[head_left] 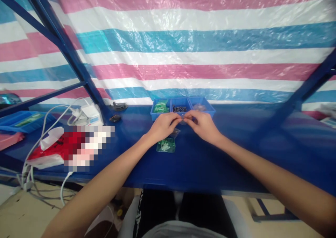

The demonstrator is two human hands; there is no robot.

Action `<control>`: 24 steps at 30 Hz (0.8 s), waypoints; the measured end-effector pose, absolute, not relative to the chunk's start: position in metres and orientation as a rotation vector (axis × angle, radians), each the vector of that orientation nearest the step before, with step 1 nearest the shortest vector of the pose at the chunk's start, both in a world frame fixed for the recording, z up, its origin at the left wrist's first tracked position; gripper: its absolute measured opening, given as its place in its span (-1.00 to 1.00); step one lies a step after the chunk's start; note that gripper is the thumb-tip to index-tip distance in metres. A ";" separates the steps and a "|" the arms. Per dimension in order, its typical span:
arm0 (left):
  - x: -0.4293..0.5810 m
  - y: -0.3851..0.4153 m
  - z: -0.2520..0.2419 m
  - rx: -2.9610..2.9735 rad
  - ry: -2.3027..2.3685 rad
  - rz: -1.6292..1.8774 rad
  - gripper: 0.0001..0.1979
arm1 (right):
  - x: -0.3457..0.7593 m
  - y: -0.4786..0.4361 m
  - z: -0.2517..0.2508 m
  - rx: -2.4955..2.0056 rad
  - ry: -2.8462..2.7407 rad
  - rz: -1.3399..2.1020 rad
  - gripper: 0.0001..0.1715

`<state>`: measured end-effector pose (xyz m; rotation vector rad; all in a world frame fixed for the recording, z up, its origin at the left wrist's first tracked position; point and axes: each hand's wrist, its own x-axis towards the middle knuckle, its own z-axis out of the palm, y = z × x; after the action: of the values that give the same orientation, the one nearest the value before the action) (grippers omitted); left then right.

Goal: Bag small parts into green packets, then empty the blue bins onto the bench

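My left hand (165,125) and my right hand (201,124) meet fingertip to fingertip in front of the blue bins. Both are closed in a pinch on a small clear plastic piece (183,120), too small to make out fully. Just below my left hand lies a green packet (166,145) with pale pieces showing in it. A small clear packet with dark contents (174,133) rests behind it, partly covered by my left hand.
A three-part blue bin (153,112) holds green packets (161,107), small dark parts (179,109) and clear, brownish items (199,107). At left are a white power strip (91,115), cables, a red bag (56,145) and a blue tray (23,125). Blue frame posts stand either side.
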<state>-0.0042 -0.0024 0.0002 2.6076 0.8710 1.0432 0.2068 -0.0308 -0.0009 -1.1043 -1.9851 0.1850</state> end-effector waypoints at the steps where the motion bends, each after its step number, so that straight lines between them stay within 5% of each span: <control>1: -0.004 -0.003 0.000 2.620 0.876 1.038 -0.77 | 0.207 -0.031 -0.001 -1.104 -1.980 0.182 -0.88; 13: -0.006 -0.001 -0.002 2.601 0.895 1.112 -0.93 | 0.207 -0.033 0.003 -1.116 -1.782 0.390 -0.78; 19: -0.006 -0.001 -0.001 2.591 0.890 1.151 -0.75 | 0.206 -0.032 0.001 -1.058 -1.614 0.741 -0.68; 24: -0.006 -0.003 -0.002 2.624 0.885 1.115 -0.85 | 0.206 -0.028 -0.002 -1.028 -1.597 0.835 -0.69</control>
<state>-0.0056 -0.0032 -0.0017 2.6240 0.8854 1.1153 0.2061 -0.0280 -0.0022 -1.0284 -1.5968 0.8347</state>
